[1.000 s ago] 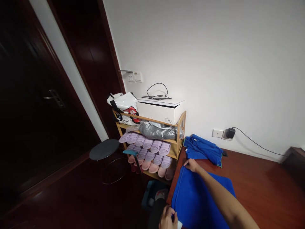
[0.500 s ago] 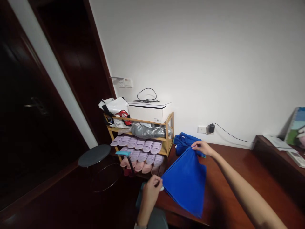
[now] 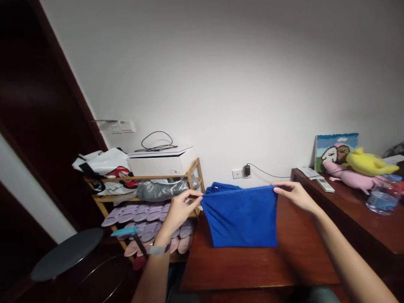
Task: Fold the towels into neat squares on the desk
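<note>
A blue cloth [image 3: 243, 219] hangs stretched between my two hands, its stitched top edge nearly level. My left hand [image 3: 183, 207] pinches the top left corner between thumb and fingers. At the top right corner, my right hand [image 3: 293, 194] grips the cloth the same way. The lower edge of the cloth hangs at the brown wooden table [image 3: 233, 269]; I cannot tell whether it touches. Behind the cloth lies another bundle of blue fabric [image 3: 222, 186], mostly hidden.
Left stands a wooden rack [image 3: 102, 210] with purple slippers [image 3: 142, 212], a white box [image 3: 158, 164] and a bag [image 3: 104, 166]. A round stool [image 3: 67, 254] is at lower left. On the right ledge lie plush toys [image 3: 368, 162], a remote [image 3: 325, 185] and a plastic bottle [image 3: 381, 203].
The cloth went from a slanted diamond to a level, taut shape. My left hand rose to about the height of the right. The view turned right, bringing the plush toys into sight.
</note>
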Motion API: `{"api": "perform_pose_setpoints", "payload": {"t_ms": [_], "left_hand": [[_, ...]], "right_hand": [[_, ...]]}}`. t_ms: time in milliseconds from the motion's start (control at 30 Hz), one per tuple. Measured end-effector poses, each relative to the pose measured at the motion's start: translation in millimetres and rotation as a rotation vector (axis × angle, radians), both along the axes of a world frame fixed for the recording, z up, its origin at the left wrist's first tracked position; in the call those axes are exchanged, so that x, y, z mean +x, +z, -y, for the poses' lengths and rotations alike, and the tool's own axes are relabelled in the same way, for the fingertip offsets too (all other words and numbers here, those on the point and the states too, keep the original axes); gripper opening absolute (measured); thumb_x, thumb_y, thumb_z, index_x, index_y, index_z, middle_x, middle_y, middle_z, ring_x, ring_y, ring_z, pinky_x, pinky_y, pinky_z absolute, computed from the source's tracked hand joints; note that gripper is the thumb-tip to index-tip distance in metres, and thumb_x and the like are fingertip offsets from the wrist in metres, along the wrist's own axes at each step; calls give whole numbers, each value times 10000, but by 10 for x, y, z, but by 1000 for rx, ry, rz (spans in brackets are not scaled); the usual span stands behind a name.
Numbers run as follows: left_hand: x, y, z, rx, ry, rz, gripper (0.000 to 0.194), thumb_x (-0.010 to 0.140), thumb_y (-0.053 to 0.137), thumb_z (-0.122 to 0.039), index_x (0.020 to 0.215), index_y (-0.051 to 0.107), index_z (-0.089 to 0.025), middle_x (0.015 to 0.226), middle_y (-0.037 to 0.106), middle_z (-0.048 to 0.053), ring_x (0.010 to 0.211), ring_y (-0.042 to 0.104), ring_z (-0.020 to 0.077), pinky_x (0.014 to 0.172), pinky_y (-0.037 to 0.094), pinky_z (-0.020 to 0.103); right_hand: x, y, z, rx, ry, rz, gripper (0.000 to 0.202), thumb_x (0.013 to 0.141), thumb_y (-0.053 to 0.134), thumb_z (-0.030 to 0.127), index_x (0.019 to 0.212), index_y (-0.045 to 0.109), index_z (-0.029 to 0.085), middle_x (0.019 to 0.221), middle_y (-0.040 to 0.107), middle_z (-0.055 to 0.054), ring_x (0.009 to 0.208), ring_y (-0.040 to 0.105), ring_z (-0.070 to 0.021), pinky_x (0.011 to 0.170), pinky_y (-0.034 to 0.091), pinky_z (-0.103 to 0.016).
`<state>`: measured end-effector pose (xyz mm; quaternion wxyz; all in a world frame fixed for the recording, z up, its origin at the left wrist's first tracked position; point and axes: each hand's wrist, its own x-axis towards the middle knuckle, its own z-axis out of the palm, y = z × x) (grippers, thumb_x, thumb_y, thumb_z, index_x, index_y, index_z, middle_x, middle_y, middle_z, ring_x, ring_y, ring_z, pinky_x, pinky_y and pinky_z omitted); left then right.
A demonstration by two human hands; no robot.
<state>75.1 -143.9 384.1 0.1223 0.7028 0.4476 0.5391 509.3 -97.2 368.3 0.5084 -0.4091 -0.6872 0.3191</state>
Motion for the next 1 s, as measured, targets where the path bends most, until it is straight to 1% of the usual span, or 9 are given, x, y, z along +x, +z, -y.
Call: {"api": "perform_pose_setpoints", "payload": {"t_ms": [67, 133, 300, 433, 533, 667, 800, 900, 1000], "left_hand": [[59, -16, -77, -41, -65, 39, 217, 814, 787, -416, 893, 788, -214, 934, 822, 64, 900, 774, 240, 836, 628, 337], [113, -56, -153, -74, -117, 75, 238, 797, 811, -431, 882, 789, -210, 956, 823, 75, 902, 775, 245, 828, 634, 343], [261, -195, -438, -176, -211, 116, 312, 734, 860, -475, 864, 796, -198, 934, 824, 93, 868, 776, 252, 827, 636, 368], [368, -326, -659, -171, -228, 170, 344, 690, 888, -497, 809, 779, -194, 969, 824, 118, 915, 778, 274, 878, 626, 407], [416, -358, -693, -127, -238, 211, 332, 697, 889, -491, 787, 767, -195, 954, 822, 118, 934, 776, 277, 886, 622, 411], [463, -241, -581, -29, -241, 262, 272, 736, 877, -445, 797, 767, -205, 952, 816, 100, 962, 765, 263, 920, 603, 398], [518, -64, -517, -24, -251, 364, 254, 706, 908, -404, 794, 772, -207, 924, 807, 80, 937, 758, 247, 894, 598, 367], [596, 9, -576, -56, -301, 532, 287, 650, 941, -365, 814, 768, -205, 901, 794, 58, 866, 742, 207, 807, 596, 314], [713, 34, -699, -83, -364, 651, 307, 604, 955, -326, 798, 757, -196, 872, 775, 40, 823, 717, 166, 763, 572, 266]], "right_hand": [[113, 3, 133, 10, -39, 4, 508, 707, 826, 693, 952, 840, 248, 1059, 816, -97, 1016, 739, -327, 917, 605, -458], [213, -5, 216, 24, -79, 11, 497, 717, 822, 686, 945, 839, 245, 1048, 817, -97, 1008, 743, -326, 916, 605, -450], [363, -80, 215, 3, -200, 0, 548, 651, 843, 713, 912, 842, 231, 1011, 822, -105, 980, 748, -337, 891, 607, -444], [388, -156, 218, 8, -271, -25, 588, 634, 830, 745, 911, 844, 226, 1001, 824, -109, 970, 754, -345, 873, 615, -453], [399, -173, 267, 36, -291, -19, 556, 676, 814, 732, 927, 842, 237, 1020, 823, -102, 989, 751, -340, 890, 611, -445], [440, -127, 342, 77, -339, -40, 544, 685, 817, 718, 945, 836, 240, 1020, 823, -93, 985, 748, -329, 913, 600, -443], [443, -28, 450, 112, -374, -55, 506, 732, 798, 691, 979, 830, 250, 1037, 820, -81, 1000, 740, -313, 920, 593, -429], [417, 55, 484, 111, -394, -85, 487, 723, 819, 662, 980, 828, 248, 1071, 814, -85, 1046, 727, -320, 960, 574, -437], [411, 95, 410, 85, -410, -139, 504, 708, 836, 645, 1007, 821, 239, 1101, 807, -91, 1062, 721, -318, 966, 567, -444]]}}
